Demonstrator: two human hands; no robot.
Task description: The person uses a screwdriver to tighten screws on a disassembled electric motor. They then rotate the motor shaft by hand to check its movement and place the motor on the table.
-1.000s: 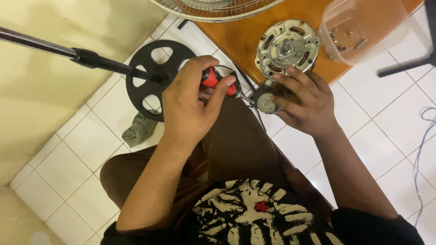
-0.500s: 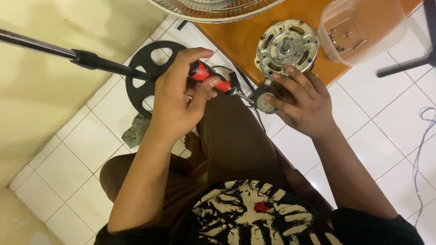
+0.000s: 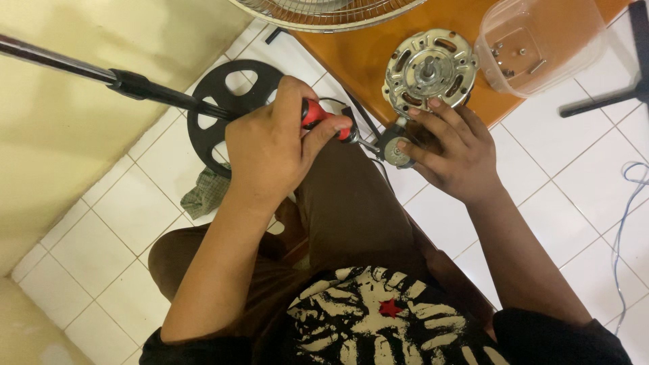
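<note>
— What have you got in each hand?

— My left hand [image 3: 270, 152] is wrapped tight around a screwdriver [image 3: 331, 122] with a red and black handle; its metal shaft runs off to the right, tip against a small grey motor part [image 3: 394, 150]. My right hand [image 3: 449, 152] grips that part, fingers curled over its top, thumb at its near side. The two hands sit close together, apart only by the shaft's length, both above my brown-trousered knee [image 3: 351, 216].

— And beyond the hands?

— Just past my right fingertips lies a round silvery fan motor [image 3: 429, 67] with slots around its face and a spindle in the middle, on an orange board [image 3: 358, 57]. Further right of that hand is a clear plastic tub [image 3: 541, 40], squarish with rounded corners, a few small screws lying inside. No label on it that I can make out.

— To the left?

— Behind my left hand sits a black round base [image 3: 223, 101] with cut-out holes, a dark pole [image 3: 88, 71] running from it past my left wrist side. A crumpled greenish cloth [image 3: 206, 192] lies on the white floor tiles [image 3: 101, 243] below that hand. A wire fan guard [image 3: 331, 10] shows at the top edge, and a thin blue-white cable [image 3: 625, 216] lies far off to the right of my right forearm.
</note>
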